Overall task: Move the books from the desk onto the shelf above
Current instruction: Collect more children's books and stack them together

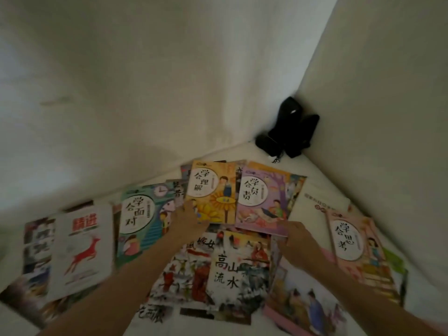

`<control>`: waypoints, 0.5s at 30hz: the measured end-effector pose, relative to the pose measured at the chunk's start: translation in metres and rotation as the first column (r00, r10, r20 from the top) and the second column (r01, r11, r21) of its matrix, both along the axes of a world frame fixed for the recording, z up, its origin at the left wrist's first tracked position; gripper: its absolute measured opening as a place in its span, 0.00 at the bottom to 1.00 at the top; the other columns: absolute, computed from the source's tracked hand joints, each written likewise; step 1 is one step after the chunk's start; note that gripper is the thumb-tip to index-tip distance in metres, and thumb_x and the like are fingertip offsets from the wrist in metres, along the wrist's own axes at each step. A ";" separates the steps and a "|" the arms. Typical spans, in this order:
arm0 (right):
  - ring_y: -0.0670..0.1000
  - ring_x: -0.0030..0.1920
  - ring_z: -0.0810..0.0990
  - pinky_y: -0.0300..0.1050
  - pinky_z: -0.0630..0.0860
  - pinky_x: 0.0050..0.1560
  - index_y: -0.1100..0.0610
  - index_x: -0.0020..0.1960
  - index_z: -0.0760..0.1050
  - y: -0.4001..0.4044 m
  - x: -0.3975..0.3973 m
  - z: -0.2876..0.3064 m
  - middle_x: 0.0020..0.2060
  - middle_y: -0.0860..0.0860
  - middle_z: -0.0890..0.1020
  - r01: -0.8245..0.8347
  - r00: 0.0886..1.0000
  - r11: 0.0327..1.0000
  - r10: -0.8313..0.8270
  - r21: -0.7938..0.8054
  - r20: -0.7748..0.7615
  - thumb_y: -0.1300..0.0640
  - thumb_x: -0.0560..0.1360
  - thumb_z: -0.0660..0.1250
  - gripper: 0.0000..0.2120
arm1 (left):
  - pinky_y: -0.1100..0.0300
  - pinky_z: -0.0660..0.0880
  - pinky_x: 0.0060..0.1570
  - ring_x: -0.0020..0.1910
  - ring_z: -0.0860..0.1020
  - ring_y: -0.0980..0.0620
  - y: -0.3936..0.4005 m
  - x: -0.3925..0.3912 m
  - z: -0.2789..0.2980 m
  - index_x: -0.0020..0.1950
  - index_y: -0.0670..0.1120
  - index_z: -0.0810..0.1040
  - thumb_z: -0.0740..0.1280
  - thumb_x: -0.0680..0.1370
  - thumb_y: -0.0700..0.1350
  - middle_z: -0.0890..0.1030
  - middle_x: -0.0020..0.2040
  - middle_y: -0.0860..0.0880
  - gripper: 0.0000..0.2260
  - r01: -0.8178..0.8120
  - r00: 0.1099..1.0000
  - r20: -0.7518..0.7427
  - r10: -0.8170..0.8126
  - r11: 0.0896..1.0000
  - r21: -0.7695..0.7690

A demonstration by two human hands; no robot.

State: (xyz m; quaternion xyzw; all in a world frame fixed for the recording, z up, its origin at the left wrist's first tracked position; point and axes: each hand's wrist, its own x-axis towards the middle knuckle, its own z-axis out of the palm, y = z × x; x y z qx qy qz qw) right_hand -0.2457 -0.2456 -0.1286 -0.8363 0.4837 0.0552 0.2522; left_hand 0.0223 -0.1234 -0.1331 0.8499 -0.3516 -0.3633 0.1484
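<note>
White worktop (312,170) strewn with picture books. Left hand (191,220) pinches yellow book (213,190) at 12 o'clock; right hand (297,235) grips purple book (264,202) just right. Step: picking up. Next: lift both clear, raise to shelf, unseen.

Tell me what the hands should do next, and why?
Probably lift the yellow book and the purple book off the pile. The left hand already has the yellow one's bottom corner, the right hand the purple one's bottom edge, and both lie on top.
</note>
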 end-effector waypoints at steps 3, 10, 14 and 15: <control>0.56 0.59 0.75 0.45 0.71 0.54 0.53 0.67 0.70 -0.014 -0.001 -0.016 0.61 0.55 0.75 0.058 0.998 0.998 -0.058 -0.010 0.024 0.54 0.79 0.61 0.17 | 0.43 0.70 0.63 0.68 0.68 0.38 -0.028 0.010 -0.016 0.76 0.42 0.53 0.68 0.67 0.66 0.66 0.71 0.38 0.47 -0.161 0.987 0.005 0.161 0.986 -0.043; 0.58 0.54 0.79 0.55 0.77 0.54 0.56 0.72 0.63 -0.035 0.022 -0.025 0.55 0.55 0.80 0.226 0.961 0.969 -0.239 0.103 0.141 0.50 0.74 0.68 0.30 | 0.49 0.80 0.45 0.41 0.80 0.44 -0.052 0.024 -0.023 0.57 0.37 0.73 0.76 0.66 0.54 0.80 0.46 0.42 0.29 -0.475 0.871 -0.176 0.459 0.878 -0.061; 0.59 0.55 0.78 0.53 0.71 0.62 0.57 0.71 0.63 -0.039 0.035 -0.027 0.54 0.56 0.80 0.267 0.958 0.962 -0.272 0.063 0.094 0.55 0.72 0.70 0.31 | 0.47 0.79 0.46 0.51 0.78 0.41 -0.054 0.014 -0.003 0.62 0.41 0.65 0.70 0.76 0.41 0.76 0.56 0.41 0.19 -0.456 0.883 -0.199 0.425 0.876 -0.154; 0.60 0.55 0.78 0.54 0.70 0.62 0.58 0.71 0.63 -0.039 0.036 -0.026 0.55 0.56 0.79 0.288 0.952 0.955 -0.293 0.066 0.091 0.56 0.73 0.68 0.28 | 0.50 0.79 0.42 0.51 0.78 0.42 -0.053 0.015 0.006 0.65 0.41 0.64 0.68 0.77 0.41 0.75 0.59 0.41 0.20 -0.444 0.892 -0.192 0.410 0.873 -0.200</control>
